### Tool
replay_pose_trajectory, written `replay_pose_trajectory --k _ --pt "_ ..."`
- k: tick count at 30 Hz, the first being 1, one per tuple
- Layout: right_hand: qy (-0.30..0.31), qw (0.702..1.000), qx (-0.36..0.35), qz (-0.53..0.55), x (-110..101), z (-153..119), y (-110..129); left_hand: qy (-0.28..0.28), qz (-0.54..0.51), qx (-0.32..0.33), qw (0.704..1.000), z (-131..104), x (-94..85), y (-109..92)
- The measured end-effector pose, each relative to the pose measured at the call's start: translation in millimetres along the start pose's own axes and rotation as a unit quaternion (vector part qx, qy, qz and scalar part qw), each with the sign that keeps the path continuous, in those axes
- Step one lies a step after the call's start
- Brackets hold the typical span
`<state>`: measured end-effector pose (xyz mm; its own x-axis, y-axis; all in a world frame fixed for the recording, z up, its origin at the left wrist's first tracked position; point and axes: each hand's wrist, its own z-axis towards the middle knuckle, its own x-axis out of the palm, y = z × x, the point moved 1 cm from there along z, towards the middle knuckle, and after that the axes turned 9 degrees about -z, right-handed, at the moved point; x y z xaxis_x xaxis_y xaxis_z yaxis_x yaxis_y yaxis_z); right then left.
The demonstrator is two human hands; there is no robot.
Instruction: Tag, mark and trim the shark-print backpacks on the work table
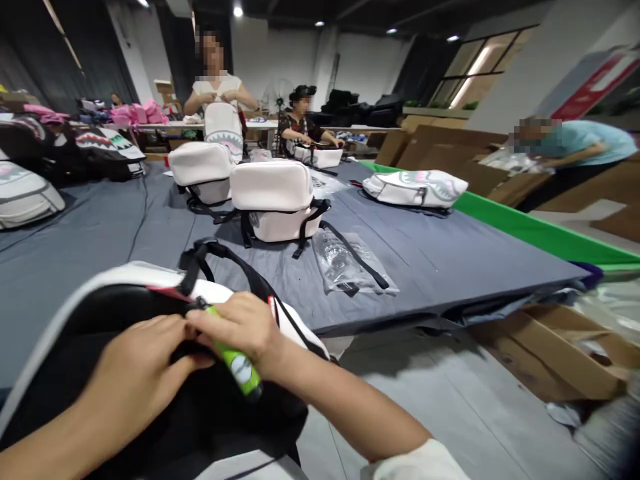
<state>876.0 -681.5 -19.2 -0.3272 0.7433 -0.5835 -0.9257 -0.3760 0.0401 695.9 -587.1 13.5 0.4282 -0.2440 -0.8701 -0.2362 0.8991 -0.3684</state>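
Observation:
A white and black backpack (135, 275) stands close in front of me at the table's near edge, its dark side toward me and black straps at its top. My right hand (245, 330) is closed round a bright green pen-shaped tool (239, 368) with black ends and a pale oval mark. Its upper tip lies by the base of the backpack's top strap (193, 270). My left hand (145, 367) is closed beside it, fingers pinched at the backpack's upper edge. The fingertips overlap the right hand, so what exactly they pinch is hidden.
Two white backpacks (273, 187) stand mid-table by a clear plastic bag (350, 263). Another backpack (417, 189) lies farther right. A cardboard box (555, 347) sits on the floor at right. Several people work beyond the grey-covered table (410, 273); one person (585, 143) bends over cartons.

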Motion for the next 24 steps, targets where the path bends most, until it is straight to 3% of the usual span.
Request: replay_pose_trajectory --k 2,4,6,9,10,12,14,16,20,24 --pt "0.002 1.0 -0.012 -0.025 12 -19 -16 0.044 -0.015 -0.006 0.999 11 26.7 8" --pt "0.011 0.999 -0.011 -0.043 25 -40 -28 0.07 -0.002 0.007 0.997 19 39.7 23" --pt "0.006 0.999 0.017 -0.036 34 -53 -32 0.038 0.03 0.038 0.998 25 34.6 37" --pt "-0.009 0.999 0.052 -0.003 42 -50 -22 -0.04 0.088 0.047 0.994 33 10.8 52" --pt "-0.007 0.998 0.056 0.001 45 -45 -16 -0.033 0.093 0.036 0.995 38 4.7 56" --pt "0.0 0.997 0.073 -0.002 54 -36 -4 0.04 0.076 0.005 0.996 51 0.2 64" --pt "-0.008 0.993 0.12 0.003 63 -34 8 0.126 0.061 -0.031 0.99 67 5.3 70" --pt "-0.027 0.987 0.156 0.028 68 -41 19 0.168 0.08 -0.068 0.98 82 16.3 76" --pt "-0.025 0.988 0.147 0.051 65 -64 23 0.189 0.111 -0.057 0.974 98 40.3 88" --pt "-0.03 0.987 0.145 0.062 64 -71 6 0.167 0.124 0.012 0.978 91 47.0 82"
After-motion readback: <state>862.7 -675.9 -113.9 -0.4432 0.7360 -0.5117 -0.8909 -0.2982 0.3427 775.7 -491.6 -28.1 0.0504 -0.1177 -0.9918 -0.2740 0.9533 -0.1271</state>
